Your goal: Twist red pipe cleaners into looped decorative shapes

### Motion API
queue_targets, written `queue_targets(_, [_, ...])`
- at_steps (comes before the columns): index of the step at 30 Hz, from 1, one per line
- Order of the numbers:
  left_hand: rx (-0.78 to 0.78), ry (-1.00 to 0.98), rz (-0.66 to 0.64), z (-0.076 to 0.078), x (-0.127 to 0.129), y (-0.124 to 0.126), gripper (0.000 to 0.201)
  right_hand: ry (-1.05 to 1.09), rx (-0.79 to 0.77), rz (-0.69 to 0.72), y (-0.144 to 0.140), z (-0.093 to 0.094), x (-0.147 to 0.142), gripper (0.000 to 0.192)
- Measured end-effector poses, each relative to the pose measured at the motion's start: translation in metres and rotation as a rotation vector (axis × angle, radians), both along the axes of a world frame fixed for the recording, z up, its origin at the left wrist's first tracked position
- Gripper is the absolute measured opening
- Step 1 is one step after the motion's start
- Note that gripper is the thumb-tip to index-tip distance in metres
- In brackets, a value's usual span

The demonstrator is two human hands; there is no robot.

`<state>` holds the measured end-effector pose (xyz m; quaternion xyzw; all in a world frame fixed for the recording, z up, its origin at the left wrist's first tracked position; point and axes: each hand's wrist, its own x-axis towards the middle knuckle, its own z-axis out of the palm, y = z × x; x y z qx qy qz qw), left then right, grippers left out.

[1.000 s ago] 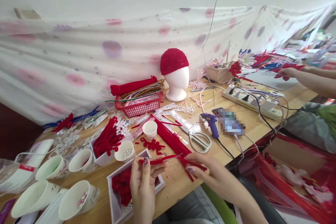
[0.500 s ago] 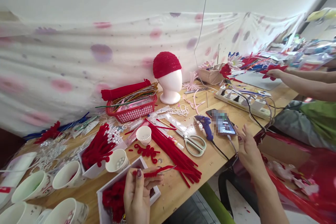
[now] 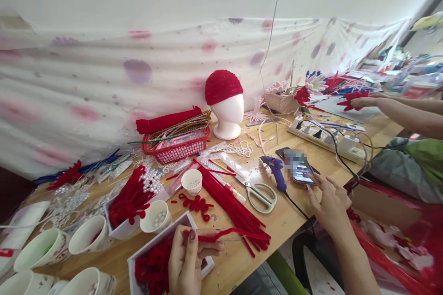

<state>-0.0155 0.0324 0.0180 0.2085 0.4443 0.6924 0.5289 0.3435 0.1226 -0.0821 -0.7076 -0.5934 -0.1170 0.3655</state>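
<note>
My left hand (image 3: 187, 260) is closed in a pinch on a red pipe cleaner (image 3: 233, 231), which sticks out to the right with a thin, pale wire-like strand beside it. Below that hand is a white box (image 3: 131, 267) of red fuzzy pieces. My right hand (image 3: 328, 198) has its fingers spread, with a fingertip at the lower edge of a lit phone (image 3: 301, 173); its screen is partly blurred. A blue glue gun (image 3: 276, 170) lies left of the phone. Scissors (image 3: 263, 199) and a bundle of red pipe cleaners (image 3: 231, 207) lie between my hands.
A white mannequin head (image 3: 228, 117) wears a red cap behind a red basket (image 3: 176, 147). Paper cups (image 3: 89, 235) crowd the left side, some holding beads. A power strip (image 3: 328, 140) with cables is on the right. Another person's hand (image 3: 362, 100) holds a red shape.
My right hand has come down and left onto the phone, and its screen display differs. My left hand still holds the red pipe cleaner. The view has shifted slightly.
</note>
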Motion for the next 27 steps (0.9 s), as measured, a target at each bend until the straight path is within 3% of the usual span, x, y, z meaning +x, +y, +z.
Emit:
queue_targets(11, [-0.03, 0.029, -0.024, 0.001, -0.0001, 0.0018, 0.042, -0.027, -0.108, -0.081, 0.0021, -0.0033, 0.0008, 0.037])
queue_targets(27, [-0.061, 0.063, -0.058, 0.0022, 0.0011, 0.0016, 0.043, -0.011, -0.057, -0.142, 0.0041, 0.0035, -0.0086, 0.031])
